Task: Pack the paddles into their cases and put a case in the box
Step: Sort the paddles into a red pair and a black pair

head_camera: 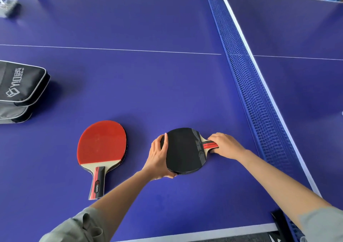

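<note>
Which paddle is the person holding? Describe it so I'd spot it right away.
Start at the blue net crossing the purple table. Just beside it lies the black-faced paddle, left hand on its blade edge, right hand on its handle. Unlike the untouched red-faced paddle, it shows black rubber.

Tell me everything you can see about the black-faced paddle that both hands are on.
The black-faced paddle lies flat on the purple table, near the net, handle pointing right. Its matte black rubber faces up above a pale wooden neck and a black grip with red stripes. Layered edges below suggest a second paddle underneath. The left hand cups the blade's left rim; the right hand grasps the handle.
</note>
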The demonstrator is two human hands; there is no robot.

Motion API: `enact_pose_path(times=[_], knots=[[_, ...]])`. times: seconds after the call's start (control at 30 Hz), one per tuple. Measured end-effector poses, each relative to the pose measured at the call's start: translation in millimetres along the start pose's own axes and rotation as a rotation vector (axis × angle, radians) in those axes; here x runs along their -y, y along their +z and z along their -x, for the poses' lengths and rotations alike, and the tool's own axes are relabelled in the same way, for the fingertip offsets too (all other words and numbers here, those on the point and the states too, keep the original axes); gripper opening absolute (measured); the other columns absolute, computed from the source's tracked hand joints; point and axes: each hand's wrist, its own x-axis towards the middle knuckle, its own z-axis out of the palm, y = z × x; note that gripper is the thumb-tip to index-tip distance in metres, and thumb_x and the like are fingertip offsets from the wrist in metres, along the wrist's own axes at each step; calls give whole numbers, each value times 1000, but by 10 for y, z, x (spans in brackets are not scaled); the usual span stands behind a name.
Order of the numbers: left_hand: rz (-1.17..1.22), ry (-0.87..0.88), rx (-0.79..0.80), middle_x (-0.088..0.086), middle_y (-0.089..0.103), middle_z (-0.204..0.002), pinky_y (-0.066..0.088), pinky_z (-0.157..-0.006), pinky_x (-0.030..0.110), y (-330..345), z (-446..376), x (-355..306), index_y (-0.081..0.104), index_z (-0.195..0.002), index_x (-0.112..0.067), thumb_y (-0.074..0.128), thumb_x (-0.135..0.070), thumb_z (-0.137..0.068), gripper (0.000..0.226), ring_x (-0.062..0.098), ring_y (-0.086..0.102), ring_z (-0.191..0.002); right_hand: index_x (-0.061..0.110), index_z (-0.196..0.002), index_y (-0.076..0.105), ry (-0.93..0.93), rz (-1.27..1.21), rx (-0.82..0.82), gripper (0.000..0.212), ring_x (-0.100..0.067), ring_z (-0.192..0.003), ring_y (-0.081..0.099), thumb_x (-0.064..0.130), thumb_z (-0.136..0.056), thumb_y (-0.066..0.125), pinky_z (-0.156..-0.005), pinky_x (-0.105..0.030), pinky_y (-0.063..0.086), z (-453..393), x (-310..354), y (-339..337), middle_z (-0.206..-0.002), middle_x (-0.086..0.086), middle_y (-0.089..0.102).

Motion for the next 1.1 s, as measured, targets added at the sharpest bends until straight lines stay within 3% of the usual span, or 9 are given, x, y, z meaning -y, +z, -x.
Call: enact_pose_path(times=[0.2, 0.33, 0.4, 0.47, 0.57, 0.73, 0.87, 0.97, 1.1], knots=[[-110, 103, 45, 0, 6, -149, 32, -107, 34, -189, -36, 115, -12, -148, -18, 80, -47, -48, 139, 20, 9, -136, 14, -114, 62, 106, -120, -55, 37, -21, -97, 60, 27, -81, 74, -79, -31, 49, 131, 146, 175, -105, -3, 63], [-17, -7, -5, 4, 4, -151, 38, -101, 31, -197, 24, 177, -15, -148, -12, 82, -30, -57, 134, 24, 10, -138, 10, -112, 62, 190, -145, -130, 38, -25, -95, 61, 28, -81, 74, -78, -35, 52, 169, 313, 265, -104, -8, 64], [235, -143, -9, 3, 5, -151, 36, -98, 26, -231, 58, 168, -13, -149, -13, 81, -20, -59, 130, 24, 10, -139, 9, -113, 62, 224, -177, -167, 39, -26, -96, 61, 28, -80, 75, -77, -33, 50, 181, 408, 313, -104, -10, 64], [643, -312, -5, -1, 14, -147, 39, -95, 27, -336, 45, 148, 6, -148, -20, 79, -22, -57, 117, 22, 18, -139, 9, -112, 63, 255, -201, -187, 39, -26, -96, 62, 28, -80, 75, -75, -31, 49, 201, 503, 348, -103, -10, 65], [1063, -515, -151, -3, 25, -151, 29, -102, 26, -473, -14, 121, 21, -148, -20, 76, -27, -73, 92, 16, 28, -140, 9, -104, 65, 305, -214, -213, 33, -25, -91, 63, 29, -80, 75, -69, -30, 49, 266, 666, 400, -97, -9, 68], [896, -695, -400, 4, 26, -150, 31, -113, 42, -285, 88, 9, 27, -147, -18, 63, -24, -87, 71, 23, 29, -138, 8, -101, 65, 411, -295, -283, 33, -25, -90, 65, 30, -78, 77, -68, -30, 49, 386, 1087, 606, -96, -7, 68], [766, -559, -429, 1, 28, -148, 29, -114, 43, -183, 191, 1, 30, -145, -15, 60, -13, -88, 65, 23, 27, -135, 9, -99, 65, 468, -390, -313, 35, -21, -88, 65, 32, -76, 78, -64, -25, 46, 426, 1325, 687, -98, -4, 68], [702, -502, -427, 3, 33, -144, 28, -114, 37, -273, 145, 87, 36, -141, -11, 62, -5, -85, 62, 23, 32, -132, 9, -99, 60, 446, -433, -239, 37, -23, -92, 63, 31, -75, 79, -68, -26, 49, 430, 1405, 722, -99, -6, 65], [737, -502, -434, 4, 34, -143, 30, -114, 36, -289, 210, 99, 36, -142, -10, 63, -5, -84, 64, 21, 35, -132, 14, -133, 41, 417, -780, -127, 85, -19, -116, 50, 46, -65, 80, -97, -36, 47, 283, 1309, 480, -125, 1, 53]])
